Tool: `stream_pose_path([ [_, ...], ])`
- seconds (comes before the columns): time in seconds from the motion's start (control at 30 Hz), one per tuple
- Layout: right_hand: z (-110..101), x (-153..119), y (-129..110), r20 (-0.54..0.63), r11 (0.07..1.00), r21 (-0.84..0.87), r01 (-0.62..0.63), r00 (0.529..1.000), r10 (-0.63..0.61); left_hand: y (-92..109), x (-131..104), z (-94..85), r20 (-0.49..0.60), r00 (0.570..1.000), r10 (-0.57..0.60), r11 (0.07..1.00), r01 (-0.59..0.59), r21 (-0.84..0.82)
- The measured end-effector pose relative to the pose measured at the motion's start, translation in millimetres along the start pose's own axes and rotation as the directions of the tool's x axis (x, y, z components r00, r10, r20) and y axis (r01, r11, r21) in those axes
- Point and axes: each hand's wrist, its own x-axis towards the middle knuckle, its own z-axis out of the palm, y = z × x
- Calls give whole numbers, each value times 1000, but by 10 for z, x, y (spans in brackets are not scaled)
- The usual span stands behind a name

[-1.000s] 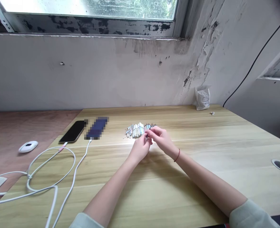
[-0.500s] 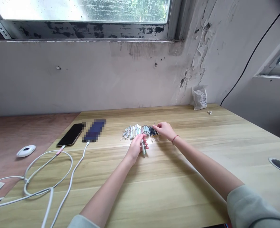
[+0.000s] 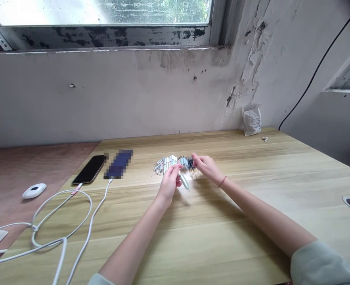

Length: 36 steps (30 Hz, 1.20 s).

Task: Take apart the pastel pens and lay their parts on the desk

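Observation:
My left hand point(image 3: 170, 181) is closed around a pale green pen barrel point(image 3: 183, 181). Its tapered end points down and to the right, just above the table. My right hand point(image 3: 203, 164) is pinched at the right end of a row of pen parts; whatever lies between its fingertips is too small to make out. Beside those fingertips lie thin dark refills point(image 3: 192, 168). Short light blue grip pieces point(image 3: 183, 161) sit to their left. Further left come white pen barrels point(image 3: 167, 163) and a loose heap of small clear and silvery parts point(image 3: 158, 166).
Left on the wooden table point(image 3: 222, 233) lie a black phone point(image 3: 89, 169) and a blurred-out blue device point(image 3: 119, 164), both with white cables point(image 3: 88, 233). A white oval gadget point(image 3: 34, 190) is further left. A white packet point(image 3: 251, 120) stands against the wall.
My left hand has turned the green pen barrel so its tip swings to the right and up. My right hand stays by the refills, its fingertips slightly shifted. The view has tilted a little.

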Motion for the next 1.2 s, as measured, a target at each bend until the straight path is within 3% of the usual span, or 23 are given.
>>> stream_pose_path([
  [0.1, -27, -382, -145, 209, 965, 261, -34, 978, -22, -3, -30, 41, -7, 1000, -6, 990, 5, -144],
  [0.17, -33, -576, -209, 251, 944, 326, -42, 967, -44, -20, -56, 78, 22, 999, -37, 974, 41, -222],
  [0.27, -49, -673, -231, 117, 938, 347, -9, 993, -34, -44, -104, 143, 82, 988, -128, 949, 146, -278],
  [0.4, -93, -583, -195, -53, 936, 350, 40, 998, -23, -56, -155, 217, 107, 957, -268, 905, 289, -312],
  [0.57, -138, -518, -241, -100, 964, 243, 110, 991, -87, -87, -149, 239, 176, 903, -392, 832, 430, -351],
  [0.9, -286, -332, -445, -214, 978, 49, 202, 959, -187, -57, -126, 202, 191, 893, -407, 793, 449, -411],
  [1.2, -321, -269, -438, -253, 979, 126, 161, 959, -125, -68, -147, 192, 248, 921, -300, 864, 373, -339],
])
